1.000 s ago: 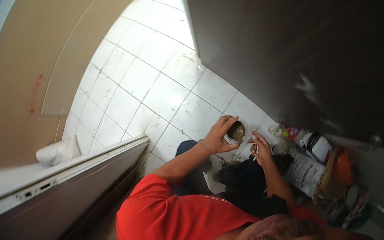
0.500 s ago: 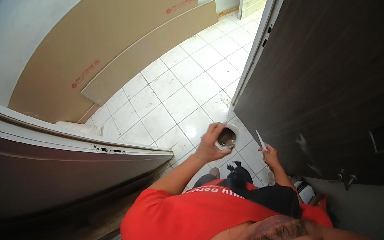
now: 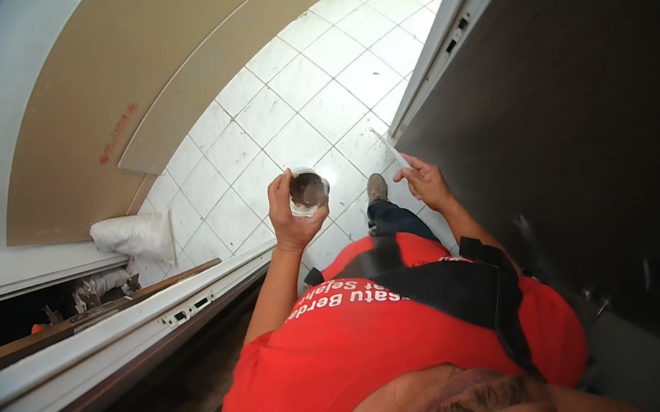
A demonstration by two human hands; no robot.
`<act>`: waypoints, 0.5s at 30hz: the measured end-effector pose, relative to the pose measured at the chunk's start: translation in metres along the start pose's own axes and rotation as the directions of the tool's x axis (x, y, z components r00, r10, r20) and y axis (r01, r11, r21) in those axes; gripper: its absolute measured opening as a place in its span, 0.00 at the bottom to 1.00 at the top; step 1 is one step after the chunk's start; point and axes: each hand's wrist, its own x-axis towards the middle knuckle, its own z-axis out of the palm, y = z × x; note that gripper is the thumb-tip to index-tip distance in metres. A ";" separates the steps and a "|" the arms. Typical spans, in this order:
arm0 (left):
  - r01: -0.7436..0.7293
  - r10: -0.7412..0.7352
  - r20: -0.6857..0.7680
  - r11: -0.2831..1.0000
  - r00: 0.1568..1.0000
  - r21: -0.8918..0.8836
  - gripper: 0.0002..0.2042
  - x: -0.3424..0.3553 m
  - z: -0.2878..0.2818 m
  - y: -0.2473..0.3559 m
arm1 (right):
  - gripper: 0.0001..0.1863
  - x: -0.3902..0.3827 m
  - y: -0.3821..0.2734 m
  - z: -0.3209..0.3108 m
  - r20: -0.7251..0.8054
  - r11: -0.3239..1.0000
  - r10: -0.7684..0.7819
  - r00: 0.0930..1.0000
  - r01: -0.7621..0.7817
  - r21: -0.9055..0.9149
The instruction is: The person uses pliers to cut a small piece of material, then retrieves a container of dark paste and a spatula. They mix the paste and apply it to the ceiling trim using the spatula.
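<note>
My left hand (image 3: 295,218) is wrapped round the side of a small white tub (image 3: 321,180). Its mouth faces up and shows a brownish-grey inside; what the tub holds, if anything, I cannot make out. On the right, my right hand (image 3: 428,185) grips a thin, long white tool (image 3: 391,149), narrow at its far tip, which points forward and left. Its exact kind is not clear. The two hands are apart, both held above the tiled floor in front of me.
A dark door (image 3: 557,140) stands open on my right, and a white door frame (image 3: 230,275) with a latch plate runs along my left. Large brown boards (image 3: 103,94) lean on the wall ahead. A white sack (image 3: 136,237) lies near them on the white tiles (image 3: 304,83).
My view has shifted forward through the doorway, and the sack shows more fully. The tub has moved left in view; the white tool is raised farther forward. Both hands keep their hold.
</note>
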 end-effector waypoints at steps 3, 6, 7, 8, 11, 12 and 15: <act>0.006 -0.005 -0.028 1.000 1.000 0.027 0.42 0.050 0.015 -0.007 | 0.26 0.047 -0.036 -0.004 0.050 1.000 0.002 0.999 -0.003 0.027; 0.003 0.001 -0.073 0.999 0.997 0.047 0.42 0.099 0.026 -0.014 | 0.25 0.096 -0.054 -0.014 0.102 0.992 0.003 0.995 -0.016 0.122; 0.003 0.002 -0.088 0.998 0.996 0.056 0.42 0.115 0.031 -0.018 | 0.25 0.112 -0.061 -0.015 0.117 0.987 0.002 0.993 -0.021 0.160; 0.003 0.003 -0.101 0.998 0.995 0.064 0.42 0.128 0.033 -0.020 | 0.25 0.126 -0.066 -0.014 0.128 0.979 0.007 0.992 -0.033 0.202; 0.059 -0.052 -0.116 0.997 0.992 0.057 0.41 0.161 0.034 -0.028 | 0.26 0.163 -0.085 -0.003 0.158 0.950 0.011 0.987 -0.060 0.307; 0.057 -0.049 -0.119 0.996 0.992 0.071 0.41 0.171 0.034 -0.034 | 0.26 0.176 -0.091 0.000 0.159 0.943 0.023 0.987 -0.074 0.324; 0.065 -0.061 -0.134 0.998 0.989 0.028 0.41 0.201 0.052 -0.069 | 0.26 0.212 -0.102 0.002 0.118 0.932 0.019 0.993 -0.060 0.358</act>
